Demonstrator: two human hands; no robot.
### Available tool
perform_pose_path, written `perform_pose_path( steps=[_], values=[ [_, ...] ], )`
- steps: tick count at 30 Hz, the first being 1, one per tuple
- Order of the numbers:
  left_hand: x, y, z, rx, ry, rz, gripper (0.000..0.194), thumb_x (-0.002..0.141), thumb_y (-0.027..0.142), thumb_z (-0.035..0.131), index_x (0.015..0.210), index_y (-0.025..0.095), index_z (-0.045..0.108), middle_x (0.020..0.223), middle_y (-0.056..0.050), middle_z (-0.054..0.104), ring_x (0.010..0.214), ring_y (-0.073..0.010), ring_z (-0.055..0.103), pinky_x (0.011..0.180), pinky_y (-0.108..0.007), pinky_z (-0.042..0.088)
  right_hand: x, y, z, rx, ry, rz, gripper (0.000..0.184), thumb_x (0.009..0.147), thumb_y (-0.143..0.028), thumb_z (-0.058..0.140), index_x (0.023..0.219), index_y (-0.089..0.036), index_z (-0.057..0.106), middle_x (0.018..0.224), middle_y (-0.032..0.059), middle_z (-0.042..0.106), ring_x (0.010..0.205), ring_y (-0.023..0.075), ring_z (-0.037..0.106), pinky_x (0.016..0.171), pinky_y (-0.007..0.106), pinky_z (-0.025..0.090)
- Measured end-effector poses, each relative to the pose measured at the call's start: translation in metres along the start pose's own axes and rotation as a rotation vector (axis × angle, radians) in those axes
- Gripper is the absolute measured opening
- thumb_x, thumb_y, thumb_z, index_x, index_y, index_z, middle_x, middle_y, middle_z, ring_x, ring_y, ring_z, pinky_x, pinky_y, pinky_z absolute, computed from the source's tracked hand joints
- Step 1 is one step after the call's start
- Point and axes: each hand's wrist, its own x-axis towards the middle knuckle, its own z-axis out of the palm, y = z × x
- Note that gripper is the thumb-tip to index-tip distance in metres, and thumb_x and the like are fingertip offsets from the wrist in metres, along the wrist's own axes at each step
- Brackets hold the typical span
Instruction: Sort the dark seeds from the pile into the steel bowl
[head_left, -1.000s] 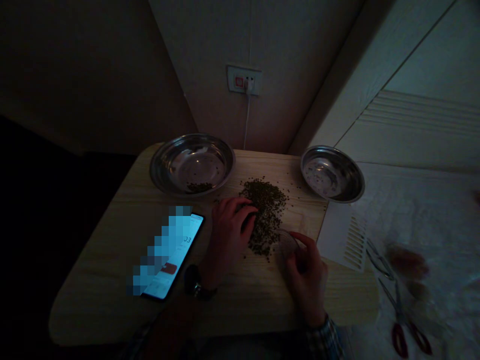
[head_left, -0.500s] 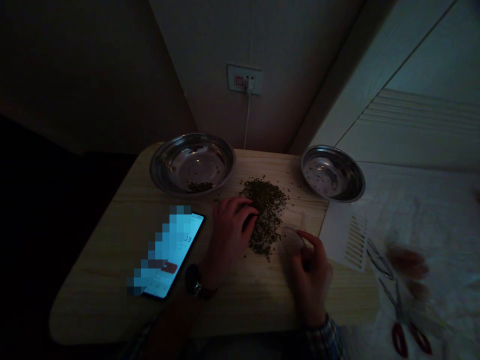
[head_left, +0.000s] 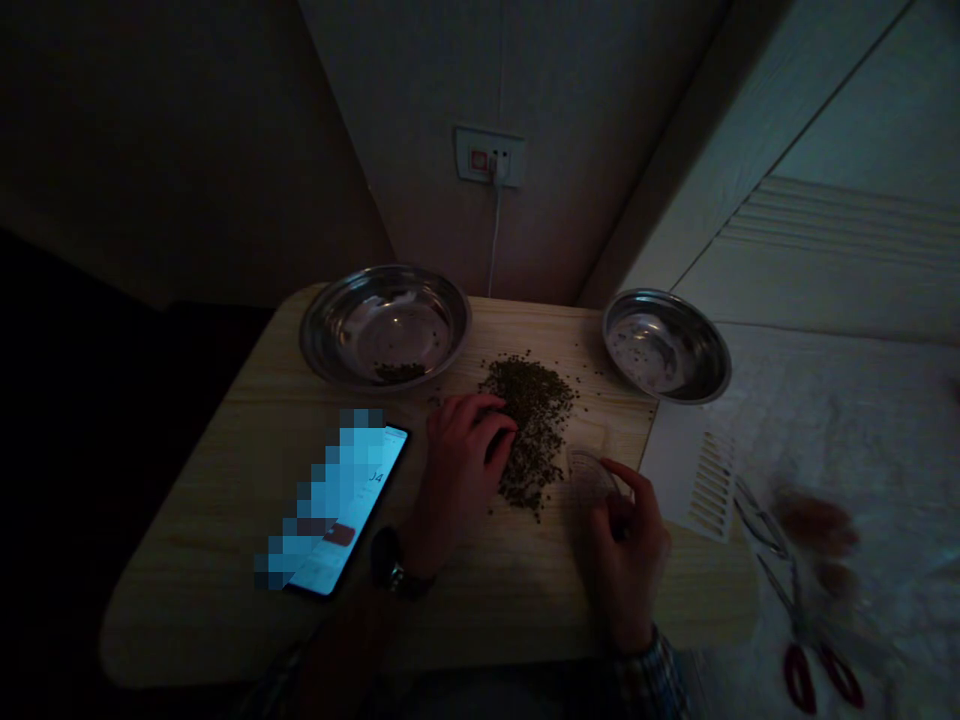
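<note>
A pile of small dark-green beans [head_left: 529, 400] is spread over the wooden tabletop. My left hand [head_left: 469, 450], with a watch at its wrist, rests along the pile's left edge. Its fingers are curved, with a gap between thumb and forefinger, and nothing shows in it. Right of the pile, my right hand [head_left: 630, 535] grips a clear protractor [head_left: 592, 475] between thumb and fingers. The protractor's curved edge faces the beans, a little apart from them. A larger steel bowl [head_left: 315, 350] behind my left hand has a few beans at its bottom.
A smaller steel bowl [head_left: 716, 375] stands at the back right. A lit phone [head_left: 352, 530] lies left of my left hand. A white slotted plate [head_left: 679, 480], a metal tool [head_left: 761, 520] and red-handled scissors [head_left: 799, 625] lie to the right. A cable hangs from the wall socket [head_left: 489, 158].
My right hand has shifted slightly right with the protractor, away from the pile. My left hand and the beans look almost unchanged.
</note>
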Motion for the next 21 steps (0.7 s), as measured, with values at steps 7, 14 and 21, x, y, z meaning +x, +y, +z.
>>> perform_pose_path(
  steps=[7,14,21],
  values=[
    [0.0004,0.0002,0.0008,-0.004,0.006,0.004,0.009,0.084,0.015,0.062,0.088,0.023,0.065,0.110,-0.003,0.060,0.106,-0.0240,0.050,0.092,-0.043,0.040,-0.0007,0.0040,0.0006,0.017,-0.088,-0.054,0.036,0.078,-0.016,0.053,0.113,-0.022,0.057,0.051,-0.0104,0.040,0.043,0.0084,0.038,0.043,0.018,0.030],
    [0.0014,0.0001,-0.0005,-0.007,0.007,0.001,0.010,0.084,0.015,0.062,0.090,0.023,0.064,0.110,-0.003,0.060,0.107,-0.0237,0.050,0.093,-0.043,0.040,0.0005,0.0036,0.0005,-0.004,-0.119,-0.049,0.036,0.076,-0.014,0.053,0.111,-0.022,0.058,0.051,-0.0103,0.040,0.043,0.0084,0.040,0.043,0.018,0.030],
    [0.0013,0.0000,-0.0018,-0.009,0.012,-0.003,0.012,0.083,0.013,0.063,0.090,0.023,0.064,0.109,-0.003,0.060,0.106,-0.0236,0.050,0.091,-0.042,0.040,0.0018,0.0027,0.0008,-0.008,-0.093,-0.027,0.033,0.078,-0.017,0.052,0.111,-0.021,0.058,0.050,-0.0102,0.039,0.043,0.0089,0.039,0.043,0.019,0.029]
  ],
)
